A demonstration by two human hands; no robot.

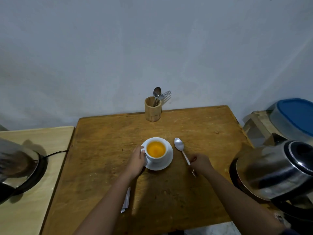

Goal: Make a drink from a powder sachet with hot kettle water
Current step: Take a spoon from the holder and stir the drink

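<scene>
A white cup [156, 156] full of orange drink stands on a white saucer [165, 164] in the middle of the brown wooden table [105, 150]. My left hand [137, 161] grips the cup's handle from the left. My right hand [200, 162] holds the handle of a metal spoon [180, 147], whose bowl points away from me, just right of the saucer. A steel kettle [277, 173] sits at the table's right edge. A torn white sachet [126, 200] lies under my left forearm.
A wooden holder [153, 110] with a spoon and fork stands at the table's far edge by the wall. On the pale side table to the left is a second steel appliance [18, 165] with a black cord. A blue-lidded pot [294, 116] rests at far right.
</scene>
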